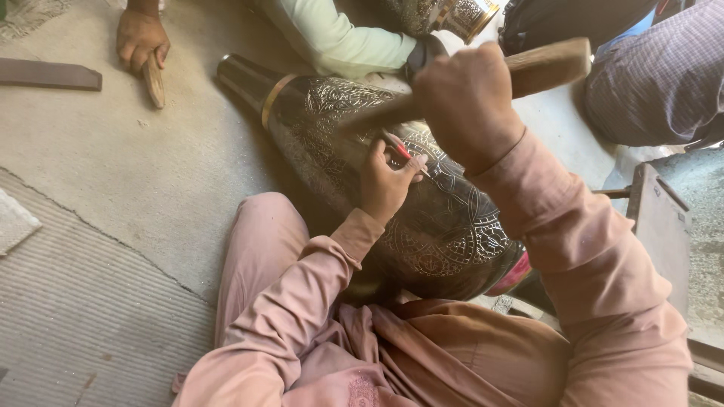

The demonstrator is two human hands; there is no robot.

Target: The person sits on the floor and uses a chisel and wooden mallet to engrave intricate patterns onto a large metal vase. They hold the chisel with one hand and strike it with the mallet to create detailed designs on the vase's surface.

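A large dark metal vase with fine engraved patterns and a brass neck band lies on its side across my lap. My left hand rests on the vase's body and is shut on a thin red-handled chisel, its tip against the metal. My right hand is raised above the vase, shut on a wooden mallet whose head points right.
Another person's hand at the top left holds a wooden tool on the concrete floor. A dark flat bar lies at the left edge. A person in a pale green sleeve and one in a checked shirt sit beyond the vase. A metal block stands at right.
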